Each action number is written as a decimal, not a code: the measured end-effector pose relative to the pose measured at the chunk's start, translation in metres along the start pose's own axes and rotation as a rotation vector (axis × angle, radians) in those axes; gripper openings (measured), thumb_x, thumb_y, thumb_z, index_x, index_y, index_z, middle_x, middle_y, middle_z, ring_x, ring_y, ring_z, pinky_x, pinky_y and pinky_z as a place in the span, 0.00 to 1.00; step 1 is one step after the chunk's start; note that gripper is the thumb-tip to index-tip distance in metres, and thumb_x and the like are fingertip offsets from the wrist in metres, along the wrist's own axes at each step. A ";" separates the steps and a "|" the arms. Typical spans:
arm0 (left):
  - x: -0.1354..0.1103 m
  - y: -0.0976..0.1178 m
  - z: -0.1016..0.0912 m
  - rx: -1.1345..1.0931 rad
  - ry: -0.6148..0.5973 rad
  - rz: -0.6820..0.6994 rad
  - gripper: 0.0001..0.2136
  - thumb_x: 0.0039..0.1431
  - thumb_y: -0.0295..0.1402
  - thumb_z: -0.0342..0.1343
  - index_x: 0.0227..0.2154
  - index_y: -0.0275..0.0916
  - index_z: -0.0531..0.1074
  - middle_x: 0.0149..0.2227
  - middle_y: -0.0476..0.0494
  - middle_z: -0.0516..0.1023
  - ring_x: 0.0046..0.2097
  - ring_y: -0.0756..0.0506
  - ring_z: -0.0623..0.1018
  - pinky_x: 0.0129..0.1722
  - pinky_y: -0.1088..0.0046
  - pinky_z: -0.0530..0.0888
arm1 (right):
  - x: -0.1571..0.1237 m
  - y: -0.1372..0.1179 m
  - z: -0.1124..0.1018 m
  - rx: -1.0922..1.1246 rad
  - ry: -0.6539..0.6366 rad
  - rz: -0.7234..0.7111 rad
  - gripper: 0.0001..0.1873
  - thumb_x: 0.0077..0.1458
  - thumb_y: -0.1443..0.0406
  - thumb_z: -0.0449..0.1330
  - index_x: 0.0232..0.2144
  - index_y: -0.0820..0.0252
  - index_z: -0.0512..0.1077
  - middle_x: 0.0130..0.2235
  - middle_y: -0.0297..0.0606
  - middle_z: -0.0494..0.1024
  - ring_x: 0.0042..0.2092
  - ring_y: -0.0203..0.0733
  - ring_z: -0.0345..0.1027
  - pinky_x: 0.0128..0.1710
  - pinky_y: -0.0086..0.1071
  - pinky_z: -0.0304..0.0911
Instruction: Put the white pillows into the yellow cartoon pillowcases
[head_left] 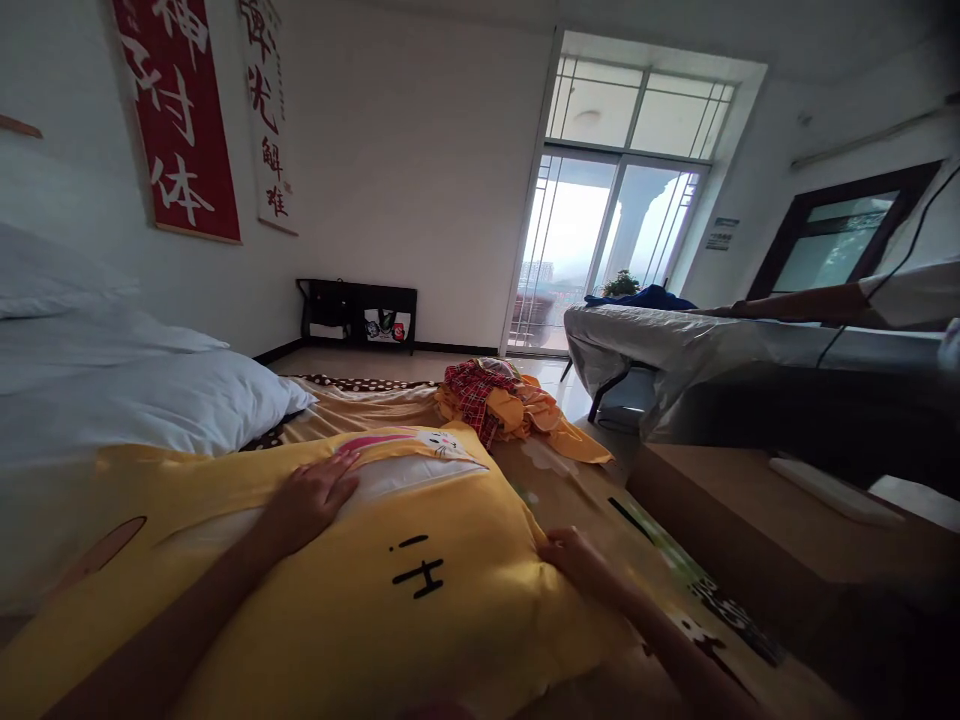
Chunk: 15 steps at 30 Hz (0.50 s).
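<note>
A yellow pillow [480,530] lies in front of me, its case printed with "Hi" and a rabbit face. The white inner pillow [405,478] shows through an opening along the case's upper side. My left hand [319,492] rests on top beside that opening, fingers stretched over the cloth edge. At the right side edge, my right hand [571,555] is closed on the yellow case and bunches its fabric. The near part of the pillow runs out of the picture below.
White pillows [187,390] are piled at the left. Crumpled yellow and red-checked cloths [499,400] lie beyond the pillow on the patterned bedding [555,470]. To the right stand a cardboard box [742,510] and a plastic-covered table [637,330], with another person's arm [795,303] over it.
</note>
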<state>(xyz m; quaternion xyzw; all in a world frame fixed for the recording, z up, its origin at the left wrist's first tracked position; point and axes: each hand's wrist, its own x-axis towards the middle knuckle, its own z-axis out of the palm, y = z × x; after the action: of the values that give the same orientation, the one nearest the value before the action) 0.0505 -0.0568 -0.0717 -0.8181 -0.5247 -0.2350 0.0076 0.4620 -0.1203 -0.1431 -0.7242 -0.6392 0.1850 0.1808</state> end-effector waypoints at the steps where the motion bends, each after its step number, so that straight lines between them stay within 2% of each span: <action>1: 0.000 -0.001 0.000 0.000 0.005 0.003 0.28 0.64 0.48 0.36 0.57 0.38 0.66 0.60 0.41 0.67 0.61 0.41 0.66 0.60 0.60 0.61 | -0.003 0.001 -0.001 0.026 -0.007 0.016 0.16 0.49 0.62 0.53 0.27 0.68 0.76 0.28 0.38 0.76 0.32 0.39 0.65 0.29 0.27 0.52; 4: -0.001 -0.001 0.001 0.005 0.013 0.004 0.27 0.64 0.47 0.36 0.57 0.38 0.66 0.59 0.40 0.68 0.61 0.41 0.66 0.60 0.59 0.61 | -0.011 0.006 0.001 0.163 -0.032 0.033 0.18 0.48 0.58 0.53 0.31 0.65 0.77 0.30 0.37 0.76 0.32 0.39 0.66 0.28 0.27 0.56; 9: -0.001 0.001 0.000 0.010 0.012 -0.005 0.27 0.63 0.47 0.37 0.56 0.39 0.67 0.58 0.41 0.69 0.60 0.41 0.66 0.60 0.59 0.61 | 0.003 0.011 -0.002 0.236 -0.009 -0.009 0.14 0.43 0.58 0.56 0.22 0.64 0.74 0.22 0.33 0.70 0.29 0.37 0.62 0.27 0.27 0.53; 12: -0.001 0.000 0.001 0.014 0.018 -0.004 0.27 0.63 0.47 0.36 0.56 0.38 0.67 0.59 0.41 0.69 0.60 0.41 0.66 0.60 0.59 0.61 | 0.016 0.007 -0.005 0.253 -0.009 0.005 0.18 0.44 0.55 0.56 0.27 0.65 0.75 0.26 0.36 0.73 0.30 0.38 0.63 0.28 0.28 0.54; 15: -0.001 -0.001 0.002 0.012 0.015 0.001 0.28 0.64 0.47 0.36 0.57 0.36 0.66 0.59 0.40 0.68 0.61 0.41 0.66 0.60 0.59 0.61 | 0.017 -0.004 0.000 0.282 -0.068 0.013 0.20 0.43 0.54 0.58 0.30 0.66 0.76 0.30 0.39 0.76 0.31 0.40 0.65 0.28 0.28 0.57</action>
<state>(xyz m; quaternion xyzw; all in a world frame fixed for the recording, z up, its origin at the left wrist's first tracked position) 0.0500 -0.0568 -0.0737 -0.8167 -0.5256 -0.2378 0.0165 0.4606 -0.1029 -0.1420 -0.6889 -0.6081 0.2985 0.2580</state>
